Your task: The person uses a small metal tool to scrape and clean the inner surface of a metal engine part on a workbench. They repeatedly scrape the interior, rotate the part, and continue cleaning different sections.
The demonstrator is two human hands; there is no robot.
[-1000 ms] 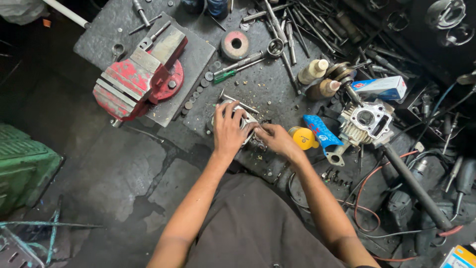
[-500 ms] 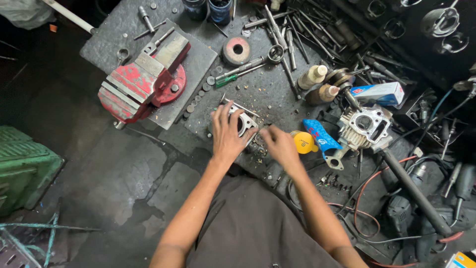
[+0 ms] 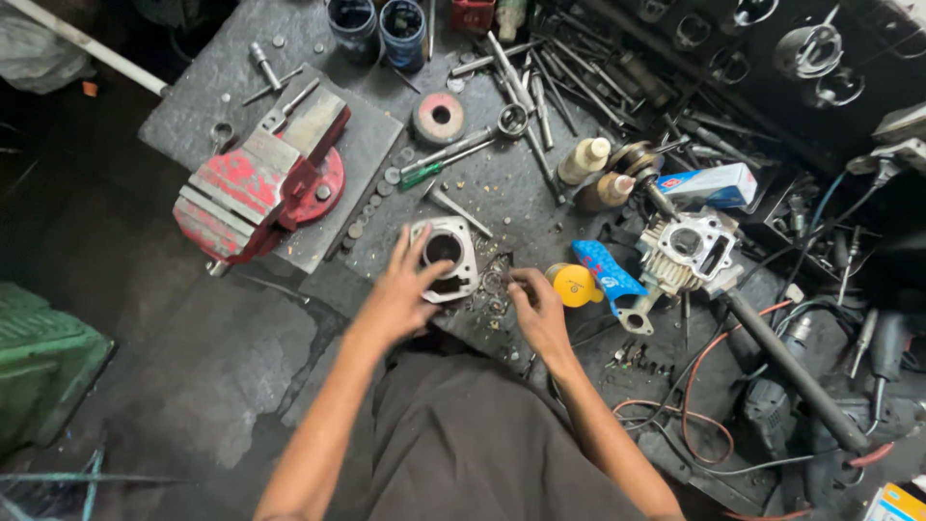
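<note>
The engine cylinder [image 3: 444, 257] under the left hand [image 3: 400, 294] looks like cast metal, dull grey and matt, with a smooth, darker bore. The bench top [image 3: 207, 106] is rough, dark and grimy, and the vise [image 3: 260, 183] on it is heavy metal with chipped, worn red paint and bare steel jaws. Near the right hand [image 3: 538, 311], the yellow cap [image 3: 575, 285] looks like smooth, slightly glossy plastic, while the cylinder head [image 3: 687, 249] is pale, matt cast metal with fins.

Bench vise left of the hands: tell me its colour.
The bench vise is red with worn grey metal jaws, seen in the head view.
</note>
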